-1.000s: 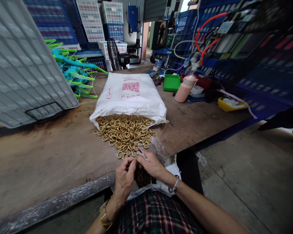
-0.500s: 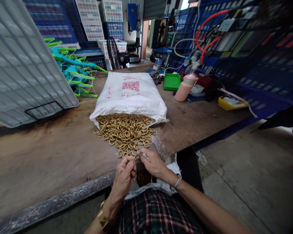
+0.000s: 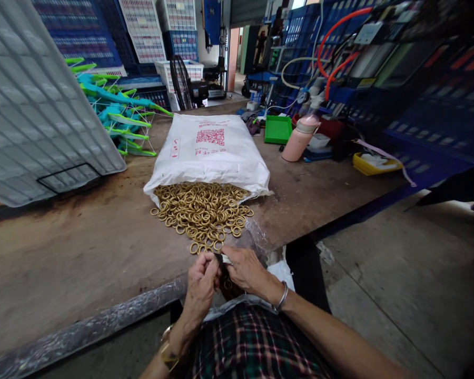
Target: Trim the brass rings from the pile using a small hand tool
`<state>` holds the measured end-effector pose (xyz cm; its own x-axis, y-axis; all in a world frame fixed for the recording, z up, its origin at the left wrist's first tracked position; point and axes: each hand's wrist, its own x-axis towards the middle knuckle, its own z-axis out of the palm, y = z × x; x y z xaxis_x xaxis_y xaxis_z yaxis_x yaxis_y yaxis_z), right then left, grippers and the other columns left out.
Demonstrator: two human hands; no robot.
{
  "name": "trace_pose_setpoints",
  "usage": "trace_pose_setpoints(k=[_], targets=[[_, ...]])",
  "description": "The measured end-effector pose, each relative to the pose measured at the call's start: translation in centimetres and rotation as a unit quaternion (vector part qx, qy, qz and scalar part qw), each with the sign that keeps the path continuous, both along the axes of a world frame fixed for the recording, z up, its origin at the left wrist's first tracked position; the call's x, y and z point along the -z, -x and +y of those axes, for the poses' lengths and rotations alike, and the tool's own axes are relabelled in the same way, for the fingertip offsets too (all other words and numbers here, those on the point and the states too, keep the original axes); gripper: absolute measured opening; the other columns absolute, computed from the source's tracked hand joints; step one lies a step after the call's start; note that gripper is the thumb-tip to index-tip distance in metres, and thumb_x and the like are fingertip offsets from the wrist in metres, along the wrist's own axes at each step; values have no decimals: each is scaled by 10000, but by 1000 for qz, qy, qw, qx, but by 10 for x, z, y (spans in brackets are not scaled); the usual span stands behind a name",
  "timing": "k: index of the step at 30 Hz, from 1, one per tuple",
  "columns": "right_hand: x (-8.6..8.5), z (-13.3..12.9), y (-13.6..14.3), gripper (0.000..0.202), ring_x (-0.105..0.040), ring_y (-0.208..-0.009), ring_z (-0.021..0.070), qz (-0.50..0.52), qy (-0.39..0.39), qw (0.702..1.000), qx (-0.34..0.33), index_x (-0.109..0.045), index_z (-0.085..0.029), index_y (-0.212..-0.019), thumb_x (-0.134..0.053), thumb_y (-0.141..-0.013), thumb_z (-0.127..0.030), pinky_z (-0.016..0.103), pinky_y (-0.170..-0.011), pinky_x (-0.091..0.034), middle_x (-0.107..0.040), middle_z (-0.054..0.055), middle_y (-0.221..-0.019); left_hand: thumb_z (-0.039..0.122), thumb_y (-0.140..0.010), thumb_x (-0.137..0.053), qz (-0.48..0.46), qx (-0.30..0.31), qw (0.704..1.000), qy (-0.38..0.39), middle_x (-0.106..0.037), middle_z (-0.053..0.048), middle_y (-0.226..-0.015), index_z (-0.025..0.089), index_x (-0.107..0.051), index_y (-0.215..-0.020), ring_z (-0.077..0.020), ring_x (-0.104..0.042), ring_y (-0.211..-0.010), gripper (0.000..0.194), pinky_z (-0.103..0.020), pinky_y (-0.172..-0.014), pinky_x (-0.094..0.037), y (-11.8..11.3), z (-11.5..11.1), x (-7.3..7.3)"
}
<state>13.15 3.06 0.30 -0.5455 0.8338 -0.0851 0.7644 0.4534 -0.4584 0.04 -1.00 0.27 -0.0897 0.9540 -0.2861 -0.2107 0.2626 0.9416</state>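
Table [image 3: 82, 252]: brown, worn, stained dark at left, with a plastic-wrapped front edge. Sack [image 3: 207, 166]: white with red print, lying on the table, its open mouth facing the person.

Rings [image 3: 203, 213]: brass-coloured, heaped at the sack's mouth and spread on the table before it. More rings, dimly seen, below the hands in front of the sack.

Left of the sack: large pale crate [image 3: 35, 105], tilted; blue-and-green plastic pieces [image 3: 120, 113] beside it. Behind the sack: black fan [image 3: 179, 81], stacked white crates [image 3: 142, 31]. Right of the sack: green tray [image 3: 277, 130], pink bottle [image 3: 297, 143], then yellow tray [image 3: 365, 168] farther off; orange hose [image 3: 323, 45] above and beyond these. Concrete floor [image 3: 387, 284], right of the sack and below table height.

Left hand [image 3: 200, 281]: in front of the sack, near the closest rings; fingers curled, thumb against forefinger; whether a ring is pinched there cannot be told. Right hand [image 3: 248, 270]: just beside it, closed around a small tool [image 3: 226, 259], partly hidden.

Compared with half a second ago: tool turned, its pale side now showing, dark end toward the left hand; the brassy bit then visible at the left fingertips no longer distinct; sack and heap unchanged.
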Motion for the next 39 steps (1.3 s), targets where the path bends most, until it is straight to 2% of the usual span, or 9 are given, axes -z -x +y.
trace_pose_setpoints(k=[7, 11, 14, 17, 23, 27, 29, 33, 39], targets=[[2, 8, -8, 246, -561, -646, 166, -63, 0, 998, 3, -530, -157, -1025, -399, -817, -177, 263, -574, -258, -641, 55, -757, 526, -725, -603, 34, 39, 998, -33, -434, 71, -481, 181, -489, -662, -50, -350, -389, 369, -181, -387, -291, 1, -10, -7], [-7, 21, -8, 243, -587, -667, 177, -96, -7, 992, 80, -536, -150, -1027, -380, -841, -168, 263, -567, -272, -658, 71, -776, 463, -747, -621, -97, 100, 990, 0, -468, 64, -502, 182, -494, -698, -57, -380, -387, 312, -187, -380, -326, -4, -17, -17], [-9, 25, -2, 229, -602, -739, 168, -59, -15, 994, 94, -522, -160, -1030, -399, -837, -148, 249, -607, -306, -666, 65, -838, 447, -702, -670, -226, 65, 969, 80, -494, 60, -545, 186, -477, -712, -59, -400, -404, 325, -175, -361, -316, -3, -12, -19], [-5, 26, 5, 255, -606, -791, 159, -28, -19, 996, 83, -500, -185, -1072, -416, -834, -150, 241, -652, -325, -665, 52, -920, 434, -651, -717, -274, 14, 952, 136, -567, 25, -632, 172, -471, -697, -62, -454, -452, 363, -161, -371, -309, 1, -7, -16], [2, 28, 8, 279, -611, -784, 172, -66, -10, 996, 66, -521, -191, -1059, -414, -805, -145, 257, -636, -309, -672, 50, -892, 395, -647, -717, -307, -11, 938, 161, -611, 1, -640, 161, -505, -698, -65, -482, -442, 319, -166, -386, -305, 5, -7, -6], [10, 30, 6, 277, -611, -780, 173, -66, -29, 995, 65, -530, -188, -1028, -406, -789, -122, 262, -624, -300, -671, 54, -899, 356, -639, -716, -341, 4, 927, 155, -589, 24, -588, 185, -563, -817, -72, -468, -409, 290, -162, -368, -266, 6, -4, 1], [14, 31, 5, 285, -607, -762, 170, -64, -30, 995, 73, -528, -186, -1026, -397, -786, -106, 262, -620, -300, -670, 56, -879, 367, -630, -726, -360, 15, 920, 155, -581, 19, -584, 165, -573, -763, -62, -460, -411, 286, -157, -371, -274, 7, -2, 1], [9, 34, 2, 202, -573, -739, 157, 34, 1, 996, 87, -531, -183, -956, -404, -805, -138, 244, -639, -325, -646, 44, -831, 407, -616, -749, -350, -12, 925, 149, -592, -6, -639, 137, -527, -628, -72, -518, -495, 350, -156, -407, -349, 9, 3, -5], [-20, 33, -3, 164, -455, -636, 110, 277, 154, 948, 21, -515, -176, -751, -432, -842, -284, 212, -597, -344, -524, -20, -681, 399, -640, -730, -173, -67, 982, 47, -577, 35, -639, 171, -549, -836, -67, -485, -457, 351, -154, -365, -355, 7, 12, -8]])
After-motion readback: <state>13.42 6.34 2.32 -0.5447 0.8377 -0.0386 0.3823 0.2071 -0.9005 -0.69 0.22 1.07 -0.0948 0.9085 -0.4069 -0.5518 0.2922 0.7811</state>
